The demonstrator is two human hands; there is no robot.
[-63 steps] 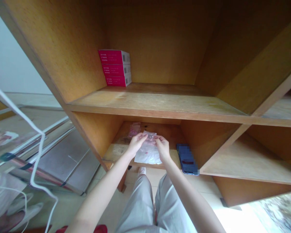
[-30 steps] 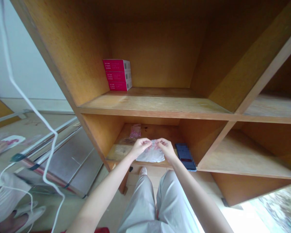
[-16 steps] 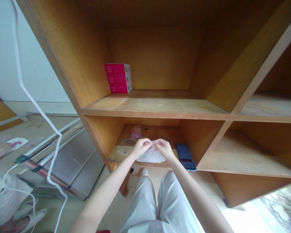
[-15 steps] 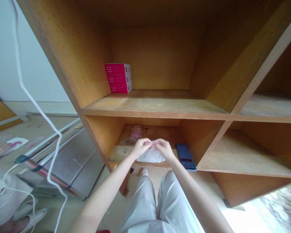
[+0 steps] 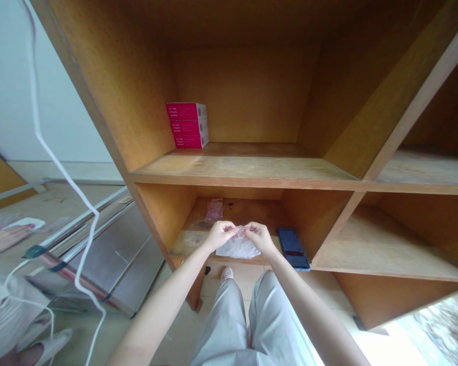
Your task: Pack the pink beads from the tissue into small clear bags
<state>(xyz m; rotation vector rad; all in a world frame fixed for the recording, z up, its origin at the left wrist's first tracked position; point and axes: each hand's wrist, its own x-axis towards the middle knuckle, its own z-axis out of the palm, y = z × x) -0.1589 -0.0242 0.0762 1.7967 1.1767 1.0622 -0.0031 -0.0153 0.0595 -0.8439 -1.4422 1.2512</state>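
My left hand [image 5: 222, 235] and my right hand [image 5: 257, 237] meet over the lower shelf, fingertips pinched close together. Between them shows a small, translucent, pinkish thing too blurred to name. Just below the fingers, a thin white sheet [image 5: 238, 249], like paper or plastic, lies at the shelf's front edge; whether it joins what the fingers pinch I cannot tell. Behind my left hand rests a small clear plastic bag [image 5: 215, 209] with pink contents. A dark phone [image 5: 292, 247] lies to the right of my right hand.
Three pink boxes [image 5: 189, 126] are stacked on the upper shelf [image 5: 248, 168]. A white cable [image 5: 63, 175] hangs at the left. Beyond it, another person's hand [image 5: 11, 239] touches a white piece on a metal-framed table [image 5: 110, 244]. A wooden divider [image 5: 339, 223] stands right of the phone.
My hands stay nearly in place, fingertips shifting slightly and the thing between them showing a little more. The other person's hand at the left has moved right onto the white piece.
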